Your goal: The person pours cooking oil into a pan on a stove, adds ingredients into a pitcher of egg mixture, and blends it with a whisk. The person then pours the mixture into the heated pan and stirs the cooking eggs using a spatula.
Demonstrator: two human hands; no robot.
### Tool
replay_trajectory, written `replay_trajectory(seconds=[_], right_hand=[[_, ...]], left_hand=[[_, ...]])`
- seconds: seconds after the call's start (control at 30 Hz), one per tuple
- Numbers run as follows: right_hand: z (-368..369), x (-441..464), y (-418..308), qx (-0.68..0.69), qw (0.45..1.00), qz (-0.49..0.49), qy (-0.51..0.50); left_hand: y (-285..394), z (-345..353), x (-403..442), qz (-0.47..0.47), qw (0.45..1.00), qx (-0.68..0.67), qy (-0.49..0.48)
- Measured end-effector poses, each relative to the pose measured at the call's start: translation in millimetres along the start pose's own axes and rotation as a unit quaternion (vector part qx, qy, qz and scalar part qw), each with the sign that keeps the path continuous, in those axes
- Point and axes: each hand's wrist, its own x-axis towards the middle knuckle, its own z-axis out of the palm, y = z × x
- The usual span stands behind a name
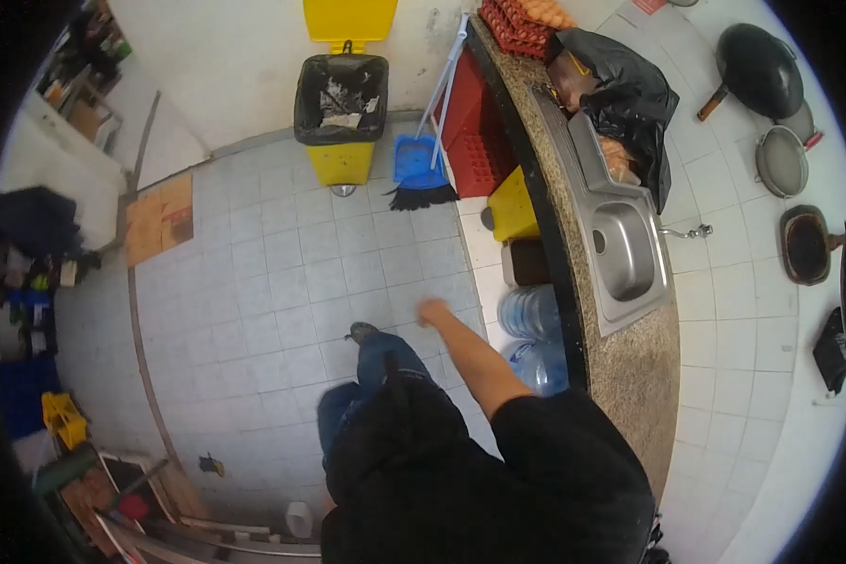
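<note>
"Where is the right hand (430, 312)?"

"Near the middle of the frame, above the tiled floor (282, 254), at the end of a bare forearm (479, 362) that comes out of a black sleeve (555, 423)."

"Are its fingers open or closed?"

"I can't tell. They are small and blurred."

"And the left hand?"

"It's out of view, so I can't tell about those fingers either."

"What is close to the right hand?"

"Two big clear-blue water bottles, right of centre, under the counter (630, 385). The upper bottle (528, 312) is level with the hand in the picture, and the lower bottle (540, 367) is just below it. A dark shoe (362, 331) shows to the hand's left, below blue jeans (390, 362)."

"What's on the counter?"

"A steel sink (630, 273) at right, with a black plastic bag (625, 75) above it in the frame, and red egg trays (517, 33) at the top edge."

"And toward the top centre?"

"A yellow bin (340, 164) with its lid up, lined in black. To its right are a blue dustpan (412, 155) and a broom (423, 195) with black bristles, against the wall."

"Anything far right?"

"A dark wok (759, 70) hangs upper right."
</note>
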Motion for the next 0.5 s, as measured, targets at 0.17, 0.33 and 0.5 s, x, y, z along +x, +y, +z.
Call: replay_trajectory(seconds=[0.17,0.33,0.5], right_hand=[[-331.5,33.6,-272.5,0.309,0.816,-0.323,0.367],[-498.0,119.4,-425.4,0.34,0.744,-0.471,0.33],[-476.1,228.0,-411.2,0.164,0.904,-0.295,0.261]], left_hand=[[62.5,-52.0,47.3,-0.017,0.994,-0.059,-0.093],[117.4,-159.2,173.3,-0.027,0.991,-0.123,-0.051],[175.2,-368.1,344.9,0.042,0.994,-0.041,0.095]])
